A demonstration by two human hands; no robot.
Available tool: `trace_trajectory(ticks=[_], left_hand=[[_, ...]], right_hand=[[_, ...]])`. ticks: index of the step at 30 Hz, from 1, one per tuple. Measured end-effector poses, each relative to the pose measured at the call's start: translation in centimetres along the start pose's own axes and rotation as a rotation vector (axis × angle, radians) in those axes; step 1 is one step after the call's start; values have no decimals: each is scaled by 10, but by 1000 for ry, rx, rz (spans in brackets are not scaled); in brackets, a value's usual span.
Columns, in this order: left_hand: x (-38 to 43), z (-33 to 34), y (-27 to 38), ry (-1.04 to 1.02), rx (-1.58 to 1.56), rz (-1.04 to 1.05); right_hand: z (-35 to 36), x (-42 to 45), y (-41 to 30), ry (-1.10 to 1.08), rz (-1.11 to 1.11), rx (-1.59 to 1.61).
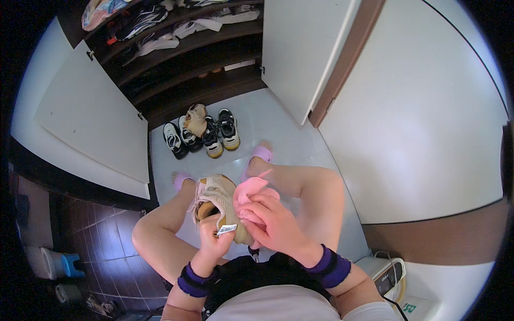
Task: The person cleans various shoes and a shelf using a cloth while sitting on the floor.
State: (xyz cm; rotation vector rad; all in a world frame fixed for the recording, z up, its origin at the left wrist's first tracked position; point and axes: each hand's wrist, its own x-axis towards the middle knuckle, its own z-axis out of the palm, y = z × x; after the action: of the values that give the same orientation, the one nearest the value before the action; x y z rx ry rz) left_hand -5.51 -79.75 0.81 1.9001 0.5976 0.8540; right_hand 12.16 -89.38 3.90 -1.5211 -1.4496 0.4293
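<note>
A beige sneaker (pixel 219 192) with laces, a tan lining and a white tag is held in front of me. My left hand (pixel 217 236) grips it at the opening, with the fingers partly inside the shoe. Against the shoe's right side, my right hand (pixel 267 222) has its fingers closed on a pink cloth (pixel 251 190), part of which stands up above the fingers. Another beige sneaker (pixel 196 120) rests on top of black-and-white sneakers (pixel 190 136) on the floor ahead.
More black-and-white sneakers (pixel 227 128) stand on the tiled floor before a dark shoe cabinet (pixel 192 90). Its left door (pixel 96 120) and right door (pixel 305 52) stand open. My knees and pink slippers (pixel 263 153) flank the shoe. An appliance (pixel 385 277) is at the lower right.
</note>
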Motion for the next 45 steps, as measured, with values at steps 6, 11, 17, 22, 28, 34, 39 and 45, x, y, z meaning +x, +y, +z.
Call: trace_trajectory(ticks=[6,11,17,22,28,34,39,45], left_hand=[[-43,14,26,-22,-67,-64],[-73,23,32,29,-156,-206],[-89,18,40,147,-300,-387],[-88,3,50,10,-244,-38],[-91,4,36,-210,-245,168],[-84,31,23,-303,-289,255],[-99,29,11,-460,-428,-126],[-142,21,9,-342,-952,-772]], right_hand=[[-4,-50,12,20,162,234],[-6,-82,-12,66,156,313],[-11,-93,-58,176,-58,41],[4,-98,-48,50,80,122],[-13,-94,-22,76,315,364],[-57,-114,-39,198,580,837],[-30,-135,-45,-261,-125,17],[-6,-140,-1,-493,51,239]])
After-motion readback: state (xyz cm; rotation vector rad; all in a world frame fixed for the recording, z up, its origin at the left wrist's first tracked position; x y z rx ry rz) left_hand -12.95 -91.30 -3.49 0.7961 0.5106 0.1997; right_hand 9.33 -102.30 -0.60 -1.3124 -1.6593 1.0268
